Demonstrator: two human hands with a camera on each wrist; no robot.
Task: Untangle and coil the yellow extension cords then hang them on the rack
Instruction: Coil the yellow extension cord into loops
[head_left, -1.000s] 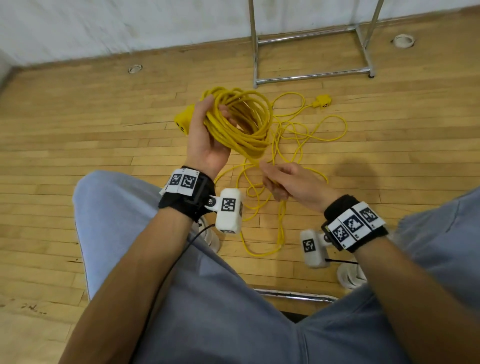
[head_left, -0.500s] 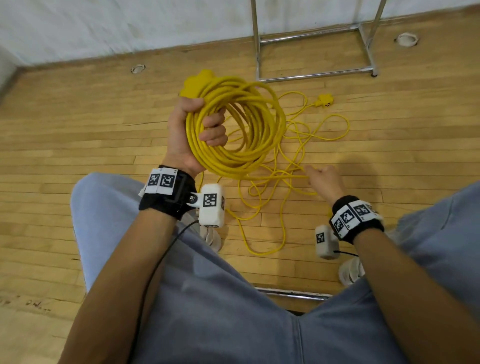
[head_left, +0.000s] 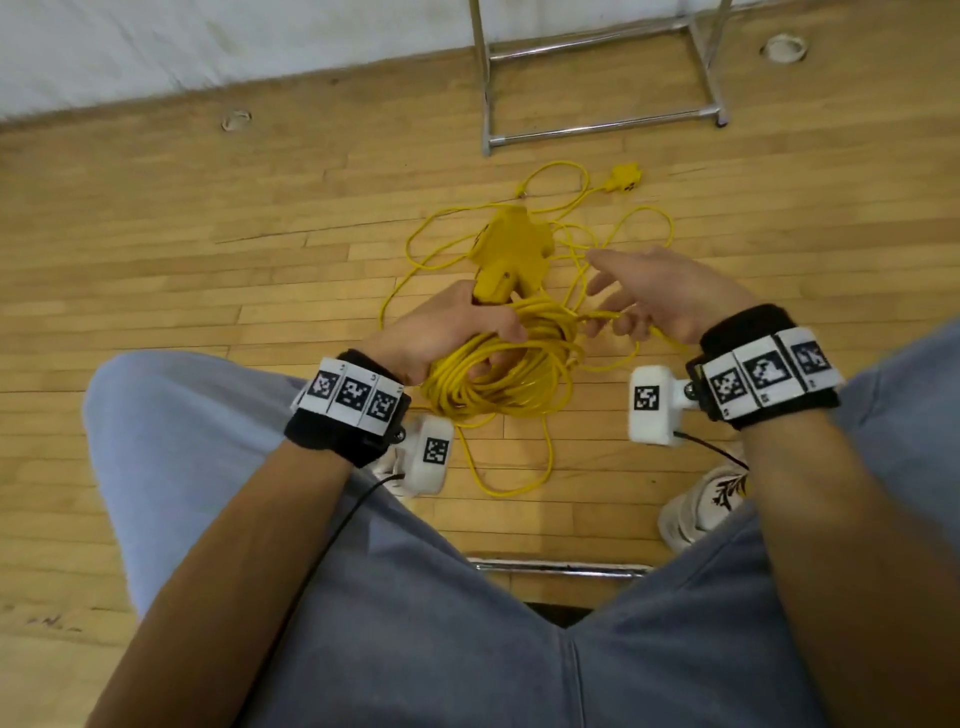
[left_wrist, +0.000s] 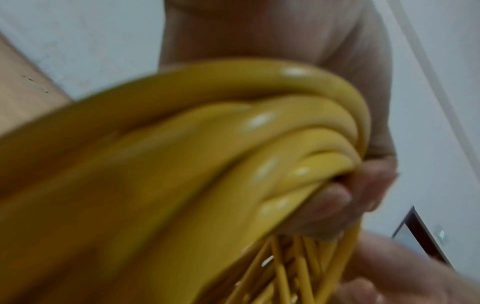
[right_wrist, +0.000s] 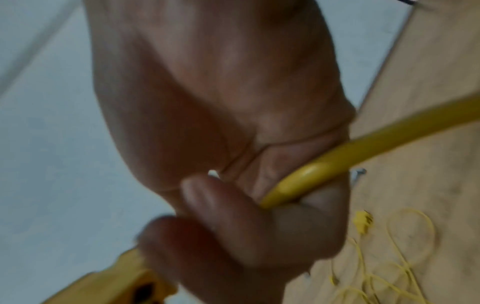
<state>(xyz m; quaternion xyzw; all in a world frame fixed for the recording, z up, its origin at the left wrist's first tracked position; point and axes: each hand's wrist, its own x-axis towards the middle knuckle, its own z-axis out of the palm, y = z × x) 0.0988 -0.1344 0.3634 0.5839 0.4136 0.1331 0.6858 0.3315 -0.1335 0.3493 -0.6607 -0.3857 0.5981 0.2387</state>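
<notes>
My left hand (head_left: 457, 332) grips a thick coil of yellow extension cord (head_left: 509, 374), fingers curled round the bundle (left_wrist: 233, 164). The coil's multi-outlet head (head_left: 511, 254) sticks up beyond that hand. My right hand (head_left: 660, 296) is just right of the coil; its lower fingers curl round one strand (right_wrist: 324, 166) of the same cord while its upper fingers stretch forward. More loose yellow cord (head_left: 587, 228) lies tangled on the wood floor behind, ending in a plug (head_left: 626, 177). The metal rack's base (head_left: 602, 124) stands at the top.
I am seated, with grey trouser legs (head_left: 218, 467) either side and a chrome chair bar (head_left: 561, 567) between them. White shoes (head_left: 701, 506) rest on the floor near the cord. A white wall (head_left: 208, 41) runs along the back. Round floor plates (head_left: 783, 48) sit near the rack.
My left hand has lowered the coil and tipped it flat towards my lap, so the outlet head now points away. My right hand rose from the floor cord and came beside the coil.
</notes>
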